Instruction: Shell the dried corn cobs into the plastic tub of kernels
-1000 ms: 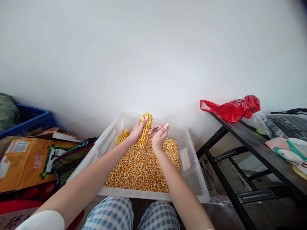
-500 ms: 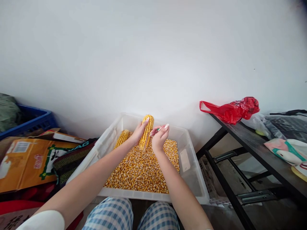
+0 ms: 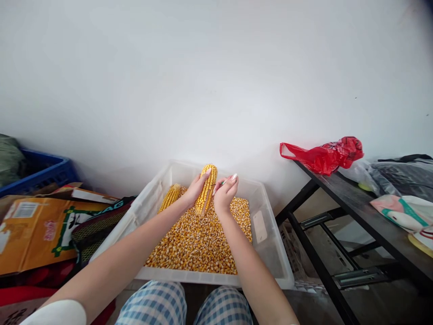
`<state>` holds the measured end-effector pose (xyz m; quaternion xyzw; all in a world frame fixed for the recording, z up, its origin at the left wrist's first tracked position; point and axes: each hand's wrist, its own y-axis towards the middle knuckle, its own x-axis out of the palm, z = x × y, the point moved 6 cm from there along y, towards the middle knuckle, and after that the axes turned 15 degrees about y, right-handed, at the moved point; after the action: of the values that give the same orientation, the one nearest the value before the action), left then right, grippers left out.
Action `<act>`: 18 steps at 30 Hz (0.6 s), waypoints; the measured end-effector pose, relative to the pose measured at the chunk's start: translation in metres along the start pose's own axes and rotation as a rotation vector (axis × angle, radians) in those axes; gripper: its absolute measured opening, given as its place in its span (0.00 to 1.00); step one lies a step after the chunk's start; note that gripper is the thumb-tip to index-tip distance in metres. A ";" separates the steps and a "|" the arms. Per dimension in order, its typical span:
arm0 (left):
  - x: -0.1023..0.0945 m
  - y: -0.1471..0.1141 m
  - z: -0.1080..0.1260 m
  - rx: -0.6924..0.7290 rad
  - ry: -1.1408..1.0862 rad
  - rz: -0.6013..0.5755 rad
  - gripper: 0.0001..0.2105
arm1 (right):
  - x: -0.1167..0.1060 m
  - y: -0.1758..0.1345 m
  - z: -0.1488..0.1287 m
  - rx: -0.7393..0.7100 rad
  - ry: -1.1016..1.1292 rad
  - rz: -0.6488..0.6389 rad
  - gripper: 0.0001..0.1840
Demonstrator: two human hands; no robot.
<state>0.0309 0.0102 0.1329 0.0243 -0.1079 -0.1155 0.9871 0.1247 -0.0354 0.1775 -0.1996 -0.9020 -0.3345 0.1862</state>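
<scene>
My left hand (image 3: 195, 190) is closed around a yellow corn cob (image 3: 206, 187), held tilted above the plastic bin. A bare strip without kernels runs along the cob's lower right side. Close to that side is my right hand (image 3: 226, 193), its fingers curled around a slim tool (image 3: 222, 183) of which only a bit of green shows; its kind is mostly hidden. Loose corn kernels (image 3: 196, 246) cover the floor of the translucent bin (image 3: 270, 246). A second cob (image 3: 170, 197) lies on them at the left, partly behind my left forearm.
A black metal rack (image 3: 341, 189) stands at the right, with a red plastic bag (image 3: 328, 155) on top. Cardboard (image 3: 37, 239), a mesh bag (image 3: 91, 232) and a blue crate (image 3: 50, 169) crowd the left. Behind the bin rises a white wall (image 3: 209, 81).
The cob has tipped slightly and sits a touch lower, with its bare strip showing a bit more. My right hand stays beside it, fingers still curled. The whole view has shifted a little.
</scene>
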 end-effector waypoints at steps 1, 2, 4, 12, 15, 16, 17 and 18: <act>0.001 0.000 0.000 -0.008 -0.003 -0.006 0.20 | 0.000 0.000 0.000 0.003 -0.004 0.001 0.15; 0.002 -0.001 0.000 -0.008 -0.005 -0.016 0.20 | 0.000 0.000 -0.001 -0.007 -0.023 -0.009 0.15; 0.004 -0.002 0.001 0.013 -0.005 -0.027 0.20 | 0.002 -0.001 -0.003 -0.058 -0.094 -0.050 0.15; 0.004 -0.003 0.002 0.016 -0.003 -0.010 0.17 | 0.001 -0.001 -0.003 -0.093 -0.130 -0.092 0.15; 0.003 -0.001 -0.001 -0.002 0.022 -0.022 0.19 | -0.002 0.004 0.000 -0.039 -0.043 -0.031 0.16; 0.002 0.000 -0.002 0.003 0.048 -0.024 0.19 | -0.004 0.005 0.001 -0.017 -0.012 -0.007 0.16; 0.002 0.000 -0.002 0.010 0.078 -0.023 0.19 | -0.005 0.007 0.002 0.005 0.017 0.015 0.16; 0.001 0.000 -0.001 0.020 0.109 -0.019 0.20 | -0.006 0.009 0.003 0.028 0.044 0.034 0.16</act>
<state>0.0320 0.0099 0.1320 0.0414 -0.0546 -0.1223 0.9901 0.1334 -0.0283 0.1773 -0.2051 -0.8987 -0.3229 0.2143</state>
